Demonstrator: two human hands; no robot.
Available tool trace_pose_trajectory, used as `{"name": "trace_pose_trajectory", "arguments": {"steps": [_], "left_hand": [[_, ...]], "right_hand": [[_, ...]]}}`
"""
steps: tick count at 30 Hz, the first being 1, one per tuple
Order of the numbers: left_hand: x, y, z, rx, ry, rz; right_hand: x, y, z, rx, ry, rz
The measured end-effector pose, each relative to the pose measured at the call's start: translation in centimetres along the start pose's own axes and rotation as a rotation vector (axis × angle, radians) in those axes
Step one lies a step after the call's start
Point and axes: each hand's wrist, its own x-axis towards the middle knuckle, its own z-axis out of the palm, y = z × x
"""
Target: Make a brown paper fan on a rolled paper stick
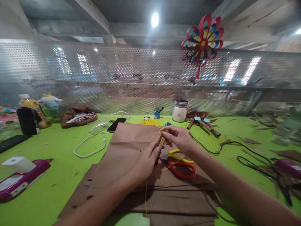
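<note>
Over a stack of brown paper sheets (124, 157), both my hands hold a small rolled brown paper tube (161, 140). My left hand (146, 160) is closed round its lower end, thumb along the side. At the upper end, my right hand (180, 137) pinches the tube between thumb and fingers. Yellow thread (146, 196) loops near the tube's top and trails down over the paper below my left hand. Just right of my left fingers lie scissors (171, 164) with one red and one yellow handle; part of the blades is hidden.
Behind the paper are a phone (116, 124), yellow scraps (154, 121), a small blue pot (156, 114) and a white jar (179, 112). Brown tubes with blue flowers (207, 126) lie right. A white cable (81, 156) and purple power strip (25, 179) are left; a black cable (244, 144) runs right.
</note>
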Motion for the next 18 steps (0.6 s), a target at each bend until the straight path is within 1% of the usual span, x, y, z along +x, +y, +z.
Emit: {"name": "trace_pose_trajectory", "arguments": {"steps": [3, 7, 9, 11, 14, 18], "left_hand": [[-0.2, 0.3, 0.2, -0.164, -0.094, -0.118], [-0.4, 0.6, 0.3, -0.304, -0.18, -0.215], [-0.5, 0.7, 0.3, -0.305, -0.173, -0.235], [-0.5, 0.6, 0.3, -0.273, -0.139, -0.234], [-0.3, 0.1, 0.3, -0.228, -0.083, -0.192], [0.2, -0.8, 0.3, -0.226, -0.063, -0.135]], "right_hand": [[0.3, 0.6, -0.6, 0.042, 0.006, 0.013], [0.6, 1.1, -1.0, 0.098, 0.02, 0.06], [0.8, 1.5, -1.1, 0.139, 0.016, 0.086], [1.0, 1.8, -1.0, 0.173, 0.008, 0.114], [1.2, 2.3, -0.9, 0.182, 0.009, 0.143], [1.0, 2.5, -0.7, 0.147, -0.012, 0.157]]}}
